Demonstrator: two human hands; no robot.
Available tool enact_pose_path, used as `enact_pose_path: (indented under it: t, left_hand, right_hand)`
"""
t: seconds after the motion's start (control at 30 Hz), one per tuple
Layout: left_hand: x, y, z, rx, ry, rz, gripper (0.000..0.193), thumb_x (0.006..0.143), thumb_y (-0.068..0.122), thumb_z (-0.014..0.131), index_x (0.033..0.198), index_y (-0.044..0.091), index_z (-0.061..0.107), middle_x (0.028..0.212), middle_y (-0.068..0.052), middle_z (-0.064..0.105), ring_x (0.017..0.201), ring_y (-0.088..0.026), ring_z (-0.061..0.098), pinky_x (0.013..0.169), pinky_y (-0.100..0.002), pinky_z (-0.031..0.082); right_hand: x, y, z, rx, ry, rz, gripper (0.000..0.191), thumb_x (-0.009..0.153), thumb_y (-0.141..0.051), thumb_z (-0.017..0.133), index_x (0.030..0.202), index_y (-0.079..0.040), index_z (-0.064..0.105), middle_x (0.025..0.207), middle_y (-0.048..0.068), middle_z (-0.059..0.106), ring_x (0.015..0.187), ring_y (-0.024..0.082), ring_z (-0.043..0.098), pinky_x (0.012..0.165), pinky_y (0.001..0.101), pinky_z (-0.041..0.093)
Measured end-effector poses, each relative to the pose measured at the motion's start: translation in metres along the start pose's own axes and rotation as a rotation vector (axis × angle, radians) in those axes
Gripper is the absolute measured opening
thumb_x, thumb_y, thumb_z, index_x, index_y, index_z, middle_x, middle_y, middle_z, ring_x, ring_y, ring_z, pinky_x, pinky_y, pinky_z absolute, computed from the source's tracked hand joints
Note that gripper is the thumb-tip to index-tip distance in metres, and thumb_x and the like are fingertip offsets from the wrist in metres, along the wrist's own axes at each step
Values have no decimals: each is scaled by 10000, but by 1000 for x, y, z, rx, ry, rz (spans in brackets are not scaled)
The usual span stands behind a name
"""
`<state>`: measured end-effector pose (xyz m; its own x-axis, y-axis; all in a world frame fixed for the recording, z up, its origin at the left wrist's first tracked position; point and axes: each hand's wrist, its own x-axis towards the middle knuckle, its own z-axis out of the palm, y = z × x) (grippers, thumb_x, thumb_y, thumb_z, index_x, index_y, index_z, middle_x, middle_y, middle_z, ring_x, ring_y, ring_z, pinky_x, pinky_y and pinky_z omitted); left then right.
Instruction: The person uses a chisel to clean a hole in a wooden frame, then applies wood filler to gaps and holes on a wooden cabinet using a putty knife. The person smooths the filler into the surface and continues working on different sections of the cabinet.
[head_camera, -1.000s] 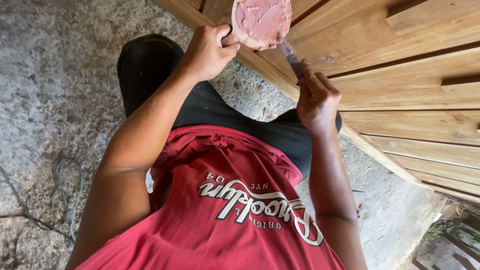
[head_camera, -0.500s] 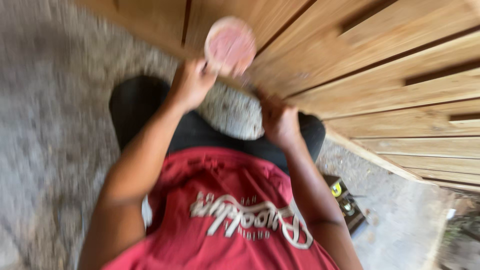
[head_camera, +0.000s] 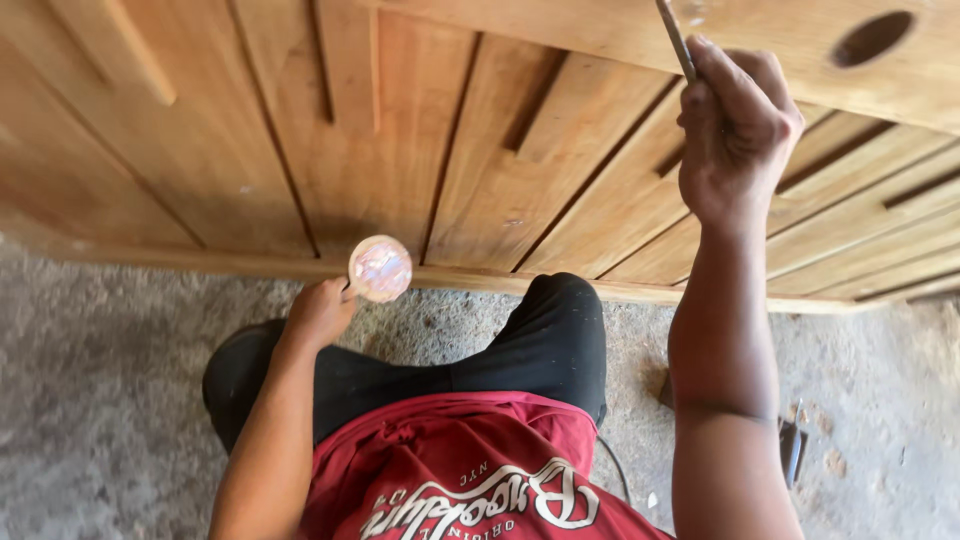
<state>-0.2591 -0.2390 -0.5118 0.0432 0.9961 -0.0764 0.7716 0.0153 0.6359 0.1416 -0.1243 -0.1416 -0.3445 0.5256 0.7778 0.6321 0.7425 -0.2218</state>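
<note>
Right hand (head_camera: 735, 130) fingers clamp a thin putty knife (head_camera: 676, 40) at the wooden door (head_camera: 420, 140); left hand (head_camera: 320, 312) pinches a round filler-smeared lid (head_camera: 380, 268) (tilted, so paste might slide off).

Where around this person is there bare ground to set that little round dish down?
Bare concrete floor lies left of the bent knee, below the wooden door. Right of the right hand's forearm it is crowded by a dark tool. The left hand holds the dish.
</note>
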Motion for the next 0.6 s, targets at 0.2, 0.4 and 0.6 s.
enact_pose_path:
  t: [0.2,0.4,0.6]
  left_hand:
    - [-2,-11,-9,39,-36,-113,267,851,214,615,1048,68,723,939,-277,701,917,-487,656,825,-569,526]
    - [-3,-14,-12,131,-96,-187,283,855,210,615,1073,64,721,970,-271,713,942,-466,676,876,-545,536]
    - [-8,-13,-12,162,-84,-206,234,894,213,614,1007,31,710,963,-251,721,929,-457,679,858,-540,537]
  right_hand:
    - [15,12,-26,-73,5,-62,332,1037,111,585,1327,12,714,1198,155,690,970,202,655,814,310,516]
    - [31,53,-36,-276,-26,-155,105,1009,85,613,946,14,657,774,99,557,683,194,516,683,330,412]
    - [37,117,-26,-520,5,-359,434,1068,-15,712,673,-120,566,590,-38,432,493,105,329,545,271,281]
